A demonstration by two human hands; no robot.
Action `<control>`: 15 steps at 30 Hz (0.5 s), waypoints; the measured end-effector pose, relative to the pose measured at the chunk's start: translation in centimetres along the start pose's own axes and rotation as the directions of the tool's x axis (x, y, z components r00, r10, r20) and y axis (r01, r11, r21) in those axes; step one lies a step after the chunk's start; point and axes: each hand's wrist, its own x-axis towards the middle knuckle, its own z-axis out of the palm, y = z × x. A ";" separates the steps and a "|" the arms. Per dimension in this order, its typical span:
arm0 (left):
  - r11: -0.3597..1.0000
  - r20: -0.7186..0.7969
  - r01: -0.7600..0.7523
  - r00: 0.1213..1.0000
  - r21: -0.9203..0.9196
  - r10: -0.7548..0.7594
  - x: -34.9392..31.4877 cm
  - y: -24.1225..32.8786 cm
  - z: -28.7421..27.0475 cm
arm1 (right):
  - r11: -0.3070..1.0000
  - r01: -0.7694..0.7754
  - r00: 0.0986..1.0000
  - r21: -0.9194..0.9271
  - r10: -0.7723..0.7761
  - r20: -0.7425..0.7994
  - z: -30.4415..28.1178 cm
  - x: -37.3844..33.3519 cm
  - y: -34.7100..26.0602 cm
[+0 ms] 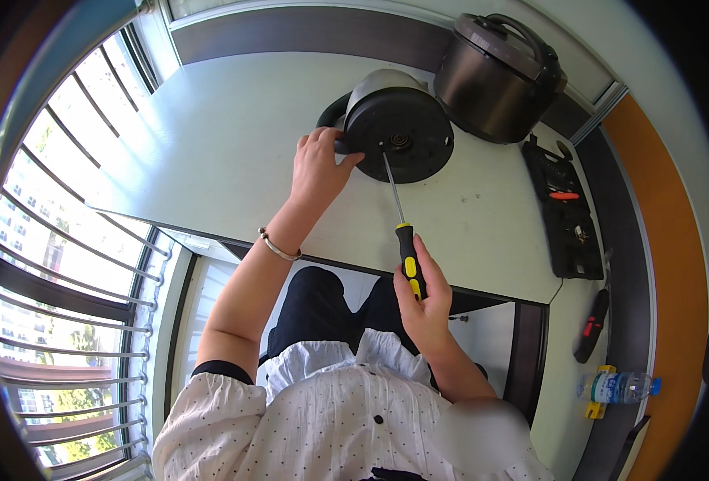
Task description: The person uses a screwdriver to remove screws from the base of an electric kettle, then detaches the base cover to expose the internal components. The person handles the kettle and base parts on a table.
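Note:
An electric kettle [418, 160] lies on its side on the pale table, its round black base turned toward me. My left hand [321, 166] grips it at the left rim, by the black handle [335, 110], with fingers curled round and thumb on the base. In my right hand [427, 305] is a screwdriver [406, 244] with a black and yellow handle. Its long metal shaft reaches up to the kettle's base, the tip at or very near a small spot left of the round central connector [401, 141]. Whether the tip sits in a screw is too small to tell.
A brown pressure cooker [495, 80] stands behind the kettle on the right. An open black tool case [561, 204] lies at the table's right. Farther down that side are a black and red tool [592, 327] and a water bottle [623, 388]. Barred windows [74, 280] are at left.

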 end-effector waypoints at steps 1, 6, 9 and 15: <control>1.000 0.000 0.004 1.000 0.001 -0.004 0.0 0.0 0.0 | 1.000 -0.003 1.000 0.005 0.003 0.002 0.0 0.0 0.0; 1.000 -0.018 0.012 1.000 -0.004 -0.012 -0.2 0.0 0.1 | 1.000 0.006 1.000 0.005 -0.007 0.011 -0.1 -0.1 0.0; 1.000 -0.018 0.020 1.000 -0.003 -0.020 -0.3 0.1 0.2 | 1.000 -0.004 1.000 0.014 0.003 0.024 -0.2 -0.1 -0.1; 1.000 -0.024 0.015 1.000 0.002 -0.015 -0.4 0.1 0.2 | 0.999 -0.006 1.000 0.039 0.005 0.013 -0.1 -0.1 -0.1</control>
